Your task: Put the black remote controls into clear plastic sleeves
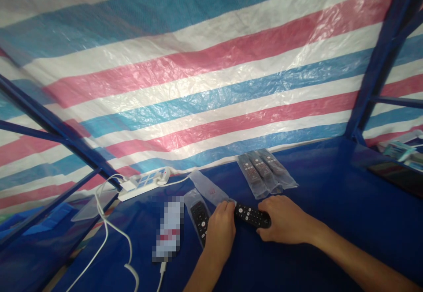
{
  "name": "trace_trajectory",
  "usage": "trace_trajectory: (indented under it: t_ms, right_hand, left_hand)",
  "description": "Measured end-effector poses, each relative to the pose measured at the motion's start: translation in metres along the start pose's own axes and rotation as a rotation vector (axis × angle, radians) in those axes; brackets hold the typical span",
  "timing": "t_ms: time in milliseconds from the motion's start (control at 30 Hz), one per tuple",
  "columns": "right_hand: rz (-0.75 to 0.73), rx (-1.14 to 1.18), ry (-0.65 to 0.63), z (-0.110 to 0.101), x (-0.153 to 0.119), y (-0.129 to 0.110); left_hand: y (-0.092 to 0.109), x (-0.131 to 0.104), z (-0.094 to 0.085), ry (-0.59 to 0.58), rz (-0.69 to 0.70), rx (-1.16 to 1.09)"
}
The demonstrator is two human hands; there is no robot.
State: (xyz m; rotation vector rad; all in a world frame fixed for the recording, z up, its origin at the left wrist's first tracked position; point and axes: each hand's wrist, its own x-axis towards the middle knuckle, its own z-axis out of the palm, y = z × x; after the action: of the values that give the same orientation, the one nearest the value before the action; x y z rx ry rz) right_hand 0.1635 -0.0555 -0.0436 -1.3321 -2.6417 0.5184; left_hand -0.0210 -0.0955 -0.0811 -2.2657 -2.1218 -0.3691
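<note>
My right hand (pixel 282 219) is closed around the lower end of a black remote control (pixel 248 215). The other end of that remote meets the mouth of a clear plastic bag (pixel 209 188); how far inside it sits is hard to make out. Pinched at the bag's opening are the fingers of my left hand (pixel 224 223), with the rest of the bag stretching away toward the back. Partly hidden by my left hand, a remote in a plastic sleeve (pixel 199 215) lies on the blue table (pixel 317 177).
Three bagged remotes (pixel 259 168) lie side by side at the back. A white power strip (pixel 145 184) with cables stands at the back left, near a blurred-out device (pixel 168 228) on a white cord. Blue metal posts and a striped tarp (pixel 211 89) bound the table.
</note>
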Motion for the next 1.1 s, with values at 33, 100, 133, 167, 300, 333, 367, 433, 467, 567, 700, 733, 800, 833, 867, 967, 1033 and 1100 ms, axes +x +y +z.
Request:
trace_trajectory:
  t_ms: [33, 100, 133, 167, 300, 333, 367, 433, 467, 567, 700, 733, 800, 833, 867, 967, 1033, 1100]
  right_hand:
    - [0.0, -0.006, 0.007, 0.003, 0.002, -0.002]
    - [0.003, -0.022, 0.017, 0.009, 0.006, -0.007]
    - [0.008, -0.03, 0.019, 0.013, 0.008, -0.01]
    - [0.018, -0.039, 0.022, 0.017, 0.011, -0.012]
    - [0.081, -0.042, 0.058, 0.027, 0.018, -0.019]
    - [0.081, -0.023, 0.064, 0.026, 0.019, -0.018]
    - [0.065, 0.005, 0.062, 0.024, 0.018, -0.016]
    - [-0.002, 0.082, 0.019, 0.018, 0.016, -0.008]
    - [-0.044, 0.123, -0.018, 0.015, 0.014, -0.004]
    - [-0.118, 0.209, -0.113, 0.007, 0.011, 0.008]
    - [-0.12, 0.252, -0.147, 0.008, 0.011, 0.012]
    - [-0.114, 0.252, -0.146, 0.008, 0.011, 0.011]
    - [-0.102, 0.234, -0.127, 0.01, 0.012, 0.008]
    - [-0.095, 0.218, -0.11, 0.011, 0.013, 0.007]
    - [-0.086, 0.202, -0.088, 0.012, 0.013, 0.006]
    - [-0.061, 0.152, -0.006, 0.016, 0.014, 0.004]
    - [-0.049, 0.116, 0.048, 0.02, 0.015, 0.004]
    - [-0.028, 0.066, 0.086, 0.025, 0.017, 0.003]
  left_hand:
    - [0.001, -0.001, 0.001, 0.003, 0.017, 0.006]
    - [0.003, -0.003, 0.003, 0.0, 0.036, 0.024]
    - [0.004, -0.004, 0.004, -0.005, 0.048, 0.029]
    - [0.006, -0.005, 0.006, -0.008, 0.064, 0.028]
    - [0.007, -0.006, 0.013, 0.038, 0.148, -0.039]
    - [0.006, -0.006, 0.014, 0.067, 0.157, -0.064]
    - [0.005, -0.006, 0.015, 0.096, 0.159, -0.088]
    - [0.002, -0.005, 0.015, 0.145, 0.149, -0.134]
    - [0.001, -0.005, 0.014, 0.162, 0.14, -0.158]
    - [-0.004, -0.003, 0.012, 0.176, 0.121, -0.241]
    - [-0.007, -0.003, 0.01, 0.132, 0.125, -0.325]
    - [-0.007, -0.003, 0.01, 0.122, 0.13, -0.334]
    - [-0.007, -0.004, 0.01, 0.112, 0.142, -0.345]
    - [-0.006, -0.005, 0.01, 0.111, 0.149, -0.345]
    - [-0.005, -0.006, 0.009, 0.111, 0.154, -0.34]
    - [-0.002, -0.009, 0.008, 0.1, 0.174, -0.311]
    - [0.002, -0.011, 0.007, 0.092, 0.198, -0.287]
    - [0.006, -0.015, 0.007, 0.093, 0.23, -0.259]
